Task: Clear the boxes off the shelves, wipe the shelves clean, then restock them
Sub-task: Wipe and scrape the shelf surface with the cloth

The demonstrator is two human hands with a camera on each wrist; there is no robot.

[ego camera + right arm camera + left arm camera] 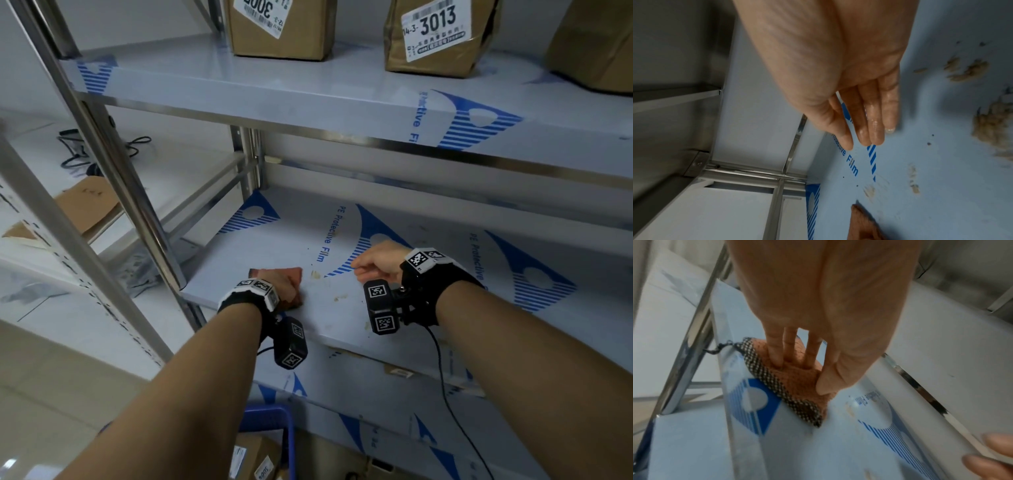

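Cloth (pixel 795 379): orange, checked border, lying flat on middle shelf (pixel 281 246) near its front-left corner, at about 7 o'clock of the head view. Pressed down by left hand (pixel 284 286), fingers straight and spread across the pile, thumb on the near edge; flat press judged to serve wiping, not lifting.

Right hand (pixel 376 262): at 3 o'clock from the cloth, well apart from it, hovering low over the film-covered shelf, fingers relaxed and nearly straight, holding nothing. Fingertips (pixel 875 138) glistening, apparently wet. Contact with the surface cannot be told.

Residue (pixel 992 128): tan smears and dark specks on the shelf, between the two hands and toward the front edge; not yet wiped.

Boxes (pixel 438 37): three brown cartons standing on upper shelf (pixel 308 92), at 12 to 1 o'clock, the right one cut by the frame; further labelled cartons in blue crate (pixel 284 421) at 6 o'clock, below.

Stage, as judged: middle shelf cleared, wiping under way, restocking outstanding.
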